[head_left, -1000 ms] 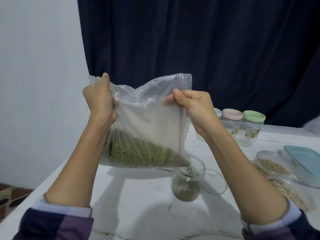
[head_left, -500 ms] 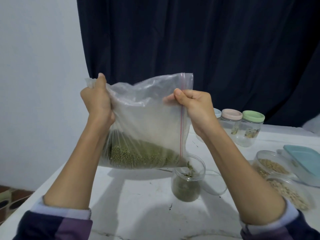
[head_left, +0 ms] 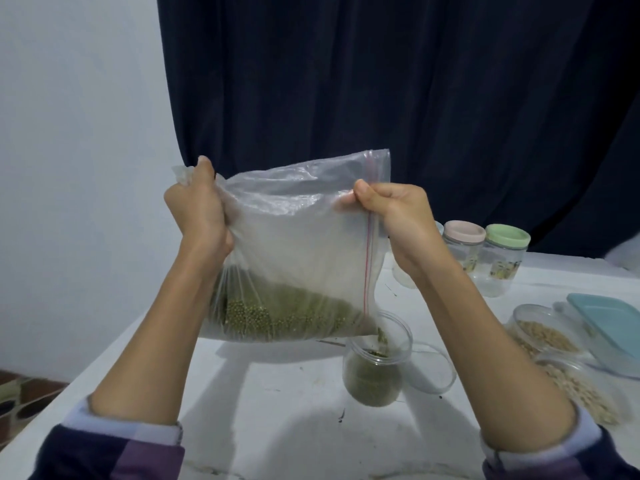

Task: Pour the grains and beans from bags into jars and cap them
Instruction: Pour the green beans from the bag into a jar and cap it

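Spillage is your risk: your left hand point(head_left: 199, 216) grips the bag point(head_left: 294, 251) by its bunched corner, right hand point(head_left: 398, 216) fingers pinching its zip edge, beans trickling from the low corner into the open jar point(head_left: 375, 365) on the desk point(head_left: 277, 410). Tilt harder and the heaped green beans point(head_left: 277, 313) could surge past that narrow rim.

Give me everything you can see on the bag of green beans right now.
The zip bag is clear thin plastic with a red zip line, held up over the table. The left hand and right hand grip it. Green beans lie low inside, spilling from its lower right corner into the open jar.
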The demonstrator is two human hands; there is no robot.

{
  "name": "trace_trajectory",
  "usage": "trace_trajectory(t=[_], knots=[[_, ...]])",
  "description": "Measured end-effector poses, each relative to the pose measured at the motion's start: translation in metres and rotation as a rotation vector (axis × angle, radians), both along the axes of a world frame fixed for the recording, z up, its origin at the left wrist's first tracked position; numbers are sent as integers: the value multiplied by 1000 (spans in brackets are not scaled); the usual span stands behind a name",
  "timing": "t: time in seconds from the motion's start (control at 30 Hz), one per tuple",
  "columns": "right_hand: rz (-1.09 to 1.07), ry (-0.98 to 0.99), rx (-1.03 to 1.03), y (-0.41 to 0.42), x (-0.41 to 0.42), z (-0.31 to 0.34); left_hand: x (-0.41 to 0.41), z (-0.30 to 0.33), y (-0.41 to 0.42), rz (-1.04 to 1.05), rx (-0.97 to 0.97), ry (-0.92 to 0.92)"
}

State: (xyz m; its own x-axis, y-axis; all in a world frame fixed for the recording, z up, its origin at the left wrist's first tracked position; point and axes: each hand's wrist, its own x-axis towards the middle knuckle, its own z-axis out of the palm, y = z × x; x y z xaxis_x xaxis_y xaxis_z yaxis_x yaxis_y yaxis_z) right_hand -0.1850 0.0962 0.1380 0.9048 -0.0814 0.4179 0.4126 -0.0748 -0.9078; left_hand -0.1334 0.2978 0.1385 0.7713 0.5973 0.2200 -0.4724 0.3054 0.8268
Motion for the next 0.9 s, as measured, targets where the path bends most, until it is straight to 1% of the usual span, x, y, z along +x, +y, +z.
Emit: trace_trajectory(t=[0.1, 0.17, 0.33, 0.43, 0.53, 0.63, 0.73, 0.83, 0.9], knots=[[9, 15, -33, 1, 1, 0, 0, -2, -1, 5, -3, -1], [-19, 5, 5, 1, 2, -2, 0, -1, -2, -2, -16, -13], [-11, -7, 19, 2, 1, -2, -3, 1, -1, -3, -23, -28], [3, -12, -28, 4, 1, -2, -4, 2, 0, -5, -28, -29], [-25, -30, 22, 5, 1, -4, -4, 2, 1, -4, -27, -28], [5, -19, -23, 5, -1, -4, -6, 2, 1, -1, -26, -25], [-6, -39, 8, 2, 0, -3, -7, 3, 1, -7, -23, -33], [6, -23, -46, 2, 0, -4, -9, 4, 1, -2, 3, -31], [-15, -28, 4, 0, 1, -4, -9, 4, 1, -6, 0, -36]])
